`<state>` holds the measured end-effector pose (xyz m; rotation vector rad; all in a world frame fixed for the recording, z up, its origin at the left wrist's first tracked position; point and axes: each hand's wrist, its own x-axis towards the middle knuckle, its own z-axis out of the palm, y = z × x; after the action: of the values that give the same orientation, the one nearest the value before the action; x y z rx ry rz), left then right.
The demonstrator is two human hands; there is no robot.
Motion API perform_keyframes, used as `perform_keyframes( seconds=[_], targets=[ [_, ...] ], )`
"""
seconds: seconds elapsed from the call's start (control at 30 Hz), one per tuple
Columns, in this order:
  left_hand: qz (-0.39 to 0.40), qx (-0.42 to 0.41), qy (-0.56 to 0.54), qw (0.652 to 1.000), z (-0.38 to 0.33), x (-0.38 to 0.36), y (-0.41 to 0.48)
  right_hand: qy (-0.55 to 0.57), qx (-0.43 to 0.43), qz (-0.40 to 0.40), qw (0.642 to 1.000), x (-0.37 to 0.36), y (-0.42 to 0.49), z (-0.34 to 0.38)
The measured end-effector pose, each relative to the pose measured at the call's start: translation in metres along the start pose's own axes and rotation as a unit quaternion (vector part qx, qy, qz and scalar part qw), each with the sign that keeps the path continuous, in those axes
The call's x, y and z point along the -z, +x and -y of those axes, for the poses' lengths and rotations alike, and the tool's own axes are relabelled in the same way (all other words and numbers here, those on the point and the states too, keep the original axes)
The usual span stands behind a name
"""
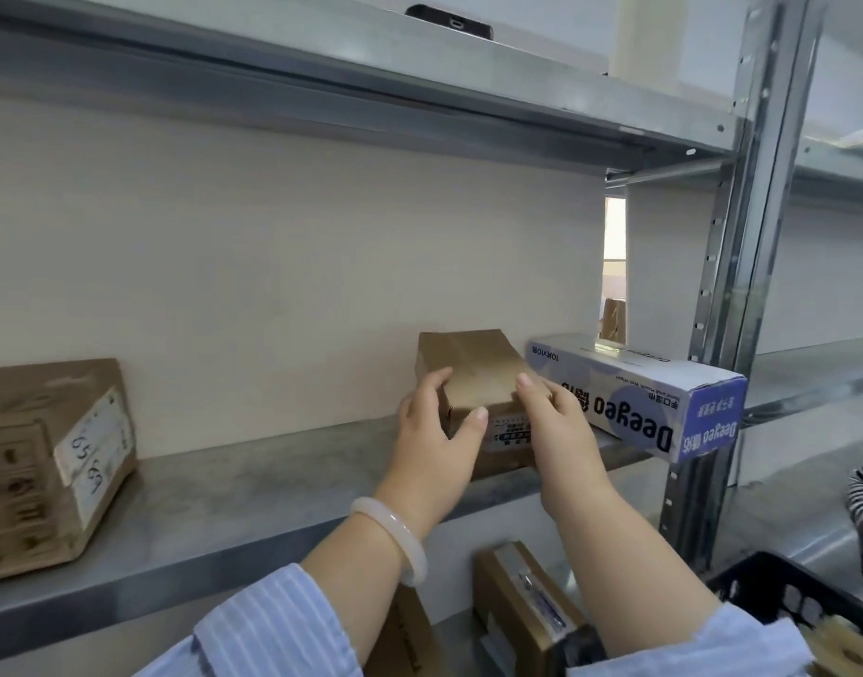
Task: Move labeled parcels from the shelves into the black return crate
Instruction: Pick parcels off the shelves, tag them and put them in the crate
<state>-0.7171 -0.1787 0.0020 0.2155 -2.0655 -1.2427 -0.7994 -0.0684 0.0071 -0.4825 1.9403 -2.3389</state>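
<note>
Both arms reach up and forward to the grey metal shelf (234,500). The left hand (437,427) and the right hand (554,422) press on the two sides of a small brown cardboard parcel (473,378), so the grip is clamped on it. The parcel sits on the shelf and has a white printed label (510,434) on its front. Just right of the grip lies a long blue and white box (634,398). Far left sits a bigger brown box (43,461). Low and right of the grip is the black plastic crate (781,593).

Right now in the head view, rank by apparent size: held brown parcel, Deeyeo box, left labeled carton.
1. left labeled carton, though nearness inflates it
2. Deeyeo box
3. held brown parcel, partly hidden by both hands

Carton versus Deeyeo box is unsure.
</note>
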Motion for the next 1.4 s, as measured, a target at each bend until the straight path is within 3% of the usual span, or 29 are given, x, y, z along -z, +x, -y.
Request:
perform_keyframes(
  seconds=[0.2,0.4,0.57,0.73,0.93,1.03,1.1,1.2,1.27,1.4],
  targets=[
    [-0.028,0.004,-0.016,0.999,-0.002,0.047,-0.013,0.013,0.09,0.032,0.995,-0.031,-0.036,-0.009],
    [-0.028,0.023,-0.015,0.999,0.003,0.076,-0.024,-0.011,0.088,0.098,0.991,-0.056,-0.048,-0.01],
    [-0.065,0.041,0.007,0.997,0.01,0.088,-0.022,-0.151,0.202,0.075,0.965,-0.066,-0.059,-0.012],
    [-0.041,0.054,-0.011,0.998,0.012,0.093,-0.02,-0.237,0.291,0.081,0.923,-0.073,-0.072,-0.015],
    [-0.063,0.044,-0.167,0.983,0.022,0.092,-0.018,-0.203,0.314,0.091,0.923,-0.07,-0.076,-0.016],
    [-0.07,0.064,-0.249,0.964,0.028,0.09,-0.018,-0.146,0.332,0.001,0.932,-0.064,-0.08,-0.017],
    [-0.048,0.079,-0.28,0.956,0.028,0.091,-0.018,-0.112,0.297,-0.041,0.947,-0.061,-0.079,-0.013],
    [-0.017,0.101,-0.317,0.943,0.025,0.089,-0.02,-0.108,0.218,0.057,0.968,-0.06,-0.072,-0.012],
    [-0.001,0.122,-0.355,0.927,0.023,0.085,-0.019,-0.128,0.217,0.105,0.962,-0.064,-0.069,-0.016],
    [-0.024,0.106,-0.291,0.951,0.022,0.081,-0.016,-0.197,0.28,0.061,0.938,-0.065,-0.068,-0.019]
  ],
)
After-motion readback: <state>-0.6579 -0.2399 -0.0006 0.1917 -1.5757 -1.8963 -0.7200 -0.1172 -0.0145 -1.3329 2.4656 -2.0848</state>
